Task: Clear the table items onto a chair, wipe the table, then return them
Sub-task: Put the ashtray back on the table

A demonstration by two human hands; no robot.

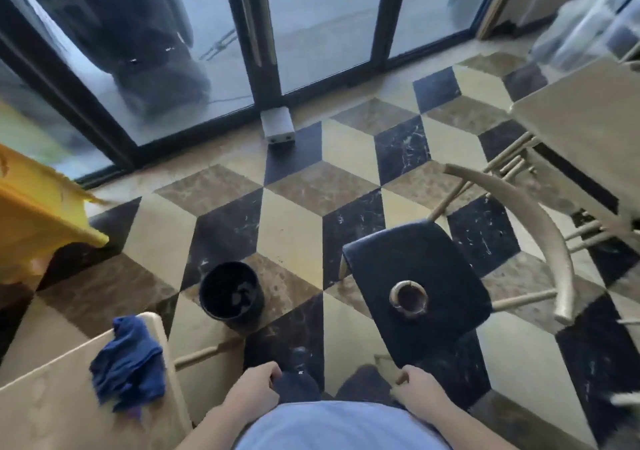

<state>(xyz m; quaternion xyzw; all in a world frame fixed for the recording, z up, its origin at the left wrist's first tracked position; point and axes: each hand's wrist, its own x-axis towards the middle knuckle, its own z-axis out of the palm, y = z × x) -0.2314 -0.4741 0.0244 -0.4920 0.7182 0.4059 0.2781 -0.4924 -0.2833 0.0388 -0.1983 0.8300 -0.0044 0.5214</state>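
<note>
A round ashtray [408, 298] sits on the dark seat [415, 262] of a wooden chair ahead of me on the right. A crumpled blue cloth [128, 366] lies on the corner of the beige table [52, 404] at the lower left. My left hand [254, 389] hangs close to my body with its fingers loosely curled, and it holds nothing. My right hand [417, 394] is just below the near edge of the chair seat, fingers loosely curled, holding nothing.
A black waste bin [231, 294] stands on the chequered floor between table and chair. A yellow plastic object [38, 214] is at the left. Another beige table [595, 131] and chair legs are at the right. Glass doors with dark frames [256, 34] lie ahead.
</note>
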